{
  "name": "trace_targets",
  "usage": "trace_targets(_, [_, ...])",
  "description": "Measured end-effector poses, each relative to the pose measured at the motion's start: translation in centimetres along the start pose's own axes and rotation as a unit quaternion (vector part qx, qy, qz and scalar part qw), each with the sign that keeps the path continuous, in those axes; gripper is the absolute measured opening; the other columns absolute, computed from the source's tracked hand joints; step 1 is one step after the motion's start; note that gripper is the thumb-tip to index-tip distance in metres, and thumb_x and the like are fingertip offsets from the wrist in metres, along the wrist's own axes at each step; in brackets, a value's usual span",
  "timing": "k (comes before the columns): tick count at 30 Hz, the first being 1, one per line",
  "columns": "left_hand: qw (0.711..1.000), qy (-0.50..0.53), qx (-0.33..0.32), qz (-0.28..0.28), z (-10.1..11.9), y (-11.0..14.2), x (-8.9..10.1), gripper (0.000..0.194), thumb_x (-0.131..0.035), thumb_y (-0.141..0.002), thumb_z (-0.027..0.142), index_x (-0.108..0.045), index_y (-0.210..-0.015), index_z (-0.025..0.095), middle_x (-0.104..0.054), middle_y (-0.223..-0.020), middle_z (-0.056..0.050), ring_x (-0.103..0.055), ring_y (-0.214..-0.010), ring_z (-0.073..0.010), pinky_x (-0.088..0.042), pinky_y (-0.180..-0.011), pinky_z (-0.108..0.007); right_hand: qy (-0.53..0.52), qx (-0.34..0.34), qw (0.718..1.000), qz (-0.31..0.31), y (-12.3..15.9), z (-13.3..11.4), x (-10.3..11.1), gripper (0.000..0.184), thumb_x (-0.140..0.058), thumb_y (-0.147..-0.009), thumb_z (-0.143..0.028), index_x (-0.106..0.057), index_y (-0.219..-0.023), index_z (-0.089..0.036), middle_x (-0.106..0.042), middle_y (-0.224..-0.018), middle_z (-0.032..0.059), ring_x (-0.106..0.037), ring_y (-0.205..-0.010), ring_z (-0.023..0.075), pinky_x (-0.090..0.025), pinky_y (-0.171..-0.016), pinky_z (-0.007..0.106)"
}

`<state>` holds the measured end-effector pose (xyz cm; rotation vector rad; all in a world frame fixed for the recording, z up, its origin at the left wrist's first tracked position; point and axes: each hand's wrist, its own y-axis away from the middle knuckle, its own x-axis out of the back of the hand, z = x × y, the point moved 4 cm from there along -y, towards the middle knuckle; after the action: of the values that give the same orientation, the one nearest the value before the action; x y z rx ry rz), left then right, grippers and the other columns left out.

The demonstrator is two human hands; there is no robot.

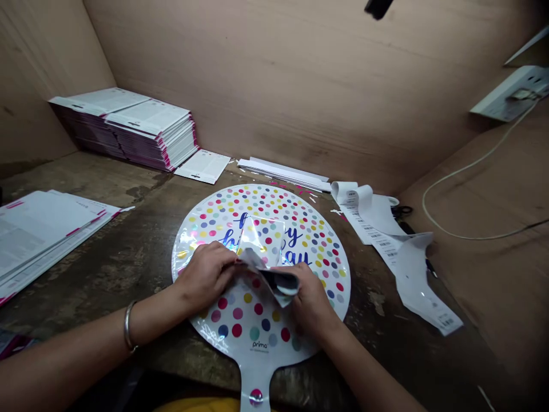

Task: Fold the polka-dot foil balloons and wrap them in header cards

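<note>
A flat foil balloon (334, 246) with coloured dots and blue lettering lies on the table, its neck toward me. Above its middle is a folded piece of shiny dotted foil (268, 232), which covers part of the lettering. My left hand (206, 274) pinches the foil's near left edge between thumb and fingers. On the other side, my right hand (311, 297) is closed around its curled near right end, where a dark inner fold shows. The fingertips of the right hand are partly hidden.
Tall stacks of printed cards (141, 123) stand at the back left, and more printed sheets (47, 229) lie at the left. White strips (285, 173) rest along the back wall. Curling barcode labels (390, 246) and scissors (402, 212) are at the right, below a cable (454, 232).
</note>
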<state>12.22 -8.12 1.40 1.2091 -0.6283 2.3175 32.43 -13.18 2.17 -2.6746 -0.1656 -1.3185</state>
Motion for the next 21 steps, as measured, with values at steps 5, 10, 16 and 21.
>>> trace_targets(5, [0.992, -0.029, 0.115, 0.037, -0.2, -0.9, -0.3, 0.012, -0.047, -0.087, 0.029, -0.051, -0.081, 0.02, -0.058, -0.074, -0.003, -0.055, -0.073, -0.0211, -0.04, -0.068, -0.033, -0.027, -0.143, 0.987, 0.071, -1.5, 0.7, 0.3, 0.015, -0.046, -0.086, -0.031, -0.054, -0.078, -0.022, -0.064, -0.069, -0.0017, -0.059, -0.066, 0.0164, -0.039, -0.059, 0.026])
trace_targets(10, [0.99, -0.013, 0.136, 0.035, -0.4, -1.9, -0.5, 0.01, -0.048, -0.086, 0.027, -0.048, -0.093, 0.02, -0.059, -0.073, -0.001, -0.056, -0.07, -0.0197, -0.041, -0.065, -0.031, 0.049, -0.168, 0.98, 0.1, -2.0, 0.4, 0.1, 0.009, -0.049, -0.082, -0.029, -0.049, -0.076, -0.022, -0.059, -0.06, -0.0033, -0.055, -0.057, 0.0151, -0.033, -0.053, 0.024])
trace_targets(16, [0.99, -0.119, 0.064, 0.025, 0.4, -2.2, -0.3, 0.017, -0.046, -0.088, 0.027, -0.06, -0.093, 0.019, -0.062, -0.085, -0.008, -0.057, -0.084, -0.0257, -0.045, -0.071, -0.038, 0.124, -0.126, 0.98, 0.089, -2.2, 0.1, -0.1, 0.01, -0.048, -0.084, -0.027, -0.054, -0.077, -0.023, -0.06, -0.064, -0.0004, -0.055, -0.058, 0.0157, -0.037, -0.053, 0.024])
trace_targets(21, [0.97, -0.205, -0.126, 0.017, 1.2, -2.7, -0.6, 0.03, -0.046, -0.087, 0.013, -0.059, -0.113, 0.023, -0.051, -0.132, -0.008, -0.034, -0.13, -0.0297, -0.022, -0.106, -0.053, 0.166, -0.093, 0.976, 0.101, -3.2, 0.6, 0.4, 0.011, -0.051, -0.083, -0.025, -0.061, -0.087, -0.02, -0.065, -0.079, 0.0072, -0.06, -0.075, 0.0225, -0.046, -0.066, 0.034])
